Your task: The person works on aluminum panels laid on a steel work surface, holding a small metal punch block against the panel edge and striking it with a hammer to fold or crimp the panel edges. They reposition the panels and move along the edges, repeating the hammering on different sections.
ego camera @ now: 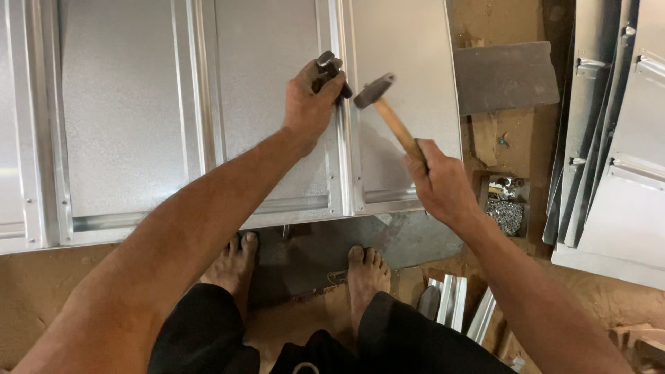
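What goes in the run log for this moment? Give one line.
left hand: grips dark metal block on galvanised sheet panel seam | right hand: holds wooden-handled hammer, raised | near: box of screws

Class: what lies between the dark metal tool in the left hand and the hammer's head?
In the head view, only a raised seam of the galvanised sheet-metal panel lies between the dark metal tool and wooden-handled hammer.

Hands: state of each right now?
Left hand: closed on a dark metal block tool.
Right hand: closed on a wooden-handled hammer.
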Demonstrator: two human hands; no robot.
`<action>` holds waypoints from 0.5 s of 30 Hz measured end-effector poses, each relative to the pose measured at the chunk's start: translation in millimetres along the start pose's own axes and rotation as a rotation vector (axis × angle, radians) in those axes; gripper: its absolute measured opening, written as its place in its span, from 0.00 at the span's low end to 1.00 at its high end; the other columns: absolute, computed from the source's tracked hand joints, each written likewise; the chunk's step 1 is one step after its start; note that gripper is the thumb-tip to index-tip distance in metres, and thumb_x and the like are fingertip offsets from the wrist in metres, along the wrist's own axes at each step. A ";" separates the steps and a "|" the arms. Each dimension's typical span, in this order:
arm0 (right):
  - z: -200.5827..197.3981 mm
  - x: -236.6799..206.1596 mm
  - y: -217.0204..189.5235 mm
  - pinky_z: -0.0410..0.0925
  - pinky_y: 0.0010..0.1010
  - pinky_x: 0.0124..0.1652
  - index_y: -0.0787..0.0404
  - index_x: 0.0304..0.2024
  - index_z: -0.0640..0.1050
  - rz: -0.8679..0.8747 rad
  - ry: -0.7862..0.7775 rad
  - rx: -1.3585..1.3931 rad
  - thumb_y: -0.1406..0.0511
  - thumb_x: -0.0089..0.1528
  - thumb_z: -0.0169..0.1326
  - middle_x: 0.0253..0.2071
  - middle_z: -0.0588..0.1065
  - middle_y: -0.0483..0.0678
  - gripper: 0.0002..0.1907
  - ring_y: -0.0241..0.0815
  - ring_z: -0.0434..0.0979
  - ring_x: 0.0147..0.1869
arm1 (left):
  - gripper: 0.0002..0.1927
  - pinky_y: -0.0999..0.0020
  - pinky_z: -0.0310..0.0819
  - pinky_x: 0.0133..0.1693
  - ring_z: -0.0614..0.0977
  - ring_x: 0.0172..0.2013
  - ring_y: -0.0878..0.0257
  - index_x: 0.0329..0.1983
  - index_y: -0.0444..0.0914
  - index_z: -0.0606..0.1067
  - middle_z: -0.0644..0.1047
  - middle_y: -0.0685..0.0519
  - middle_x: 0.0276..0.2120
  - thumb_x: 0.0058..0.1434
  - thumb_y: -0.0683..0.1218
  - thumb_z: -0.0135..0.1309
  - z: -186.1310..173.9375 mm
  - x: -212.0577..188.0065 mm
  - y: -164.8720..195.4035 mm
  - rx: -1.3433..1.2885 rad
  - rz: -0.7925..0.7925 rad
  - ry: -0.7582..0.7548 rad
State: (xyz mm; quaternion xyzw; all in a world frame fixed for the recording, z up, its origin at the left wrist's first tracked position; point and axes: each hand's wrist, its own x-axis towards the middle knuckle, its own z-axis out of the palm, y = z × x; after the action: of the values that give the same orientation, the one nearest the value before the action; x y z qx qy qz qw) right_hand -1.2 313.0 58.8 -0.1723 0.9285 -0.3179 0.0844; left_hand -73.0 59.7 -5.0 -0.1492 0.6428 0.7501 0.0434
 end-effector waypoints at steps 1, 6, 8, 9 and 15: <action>0.2 3.5 -2.4 0.62 0.34 0.20 0.70 0.48 0.73 0.026 -0.063 -0.014 0.63 0.71 0.49 0.19 0.71 0.49 0.13 0.38 0.71 0.18 | 0.14 0.72 0.79 0.47 0.81 0.42 0.68 0.56 0.36 0.75 0.80 0.52 0.41 0.68 0.43 0.53 -0.8 0.2 -3.8 0.015 0.014 0.002; -0.3 7.8 -3.2 0.64 0.32 0.17 0.69 0.49 0.73 0.113 -0.074 -0.041 0.62 0.70 0.48 0.19 0.73 0.48 0.14 0.38 0.72 0.17 | 0.14 0.70 0.79 0.48 0.81 0.44 0.66 0.56 0.35 0.75 0.81 0.53 0.41 0.69 0.44 0.52 -0.3 1.2 -12.4 0.041 0.025 -0.002; -0.7 10.0 1.3 0.64 0.32 0.17 0.69 0.49 0.74 0.123 -0.094 -0.062 0.61 0.70 0.48 0.18 0.72 0.48 0.15 0.38 0.71 0.17 | 0.15 0.70 0.80 0.52 0.83 0.47 0.67 0.57 0.35 0.74 0.82 0.54 0.44 0.68 0.43 0.52 0.7 0.6 -12.9 0.005 0.086 -0.011; -1.9 11.3 3.4 0.64 0.32 0.16 0.68 0.49 0.74 0.134 -0.098 -0.079 0.60 0.70 0.48 0.18 0.72 0.48 0.15 0.37 0.71 0.16 | 0.15 0.70 0.81 0.53 0.83 0.48 0.67 0.56 0.36 0.75 0.82 0.54 0.45 0.68 0.43 0.53 1.2 -0.3 -13.1 0.047 0.124 -0.025; -43.7 5.4 -5.9 0.61 0.25 0.16 0.64 0.44 0.75 -0.076 0.182 -0.072 0.59 0.76 0.46 0.25 0.70 0.42 0.14 0.31 0.65 0.20 | 0.11 0.68 0.84 0.46 0.86 0.40 0.65 0.52 0.37 0.78 0.85 0.51 0.40 0.68 0.45 0.55 5.2 -9.7 -13.1 0.385 0.211 -0.089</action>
State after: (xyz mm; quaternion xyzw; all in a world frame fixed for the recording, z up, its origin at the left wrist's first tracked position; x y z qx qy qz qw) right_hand -16.3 331.1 96.4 -0.1808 0.9358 -0.3019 -0.0189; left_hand -61.3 68.2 -14.1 -0.0365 0.7835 0.6200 0.0206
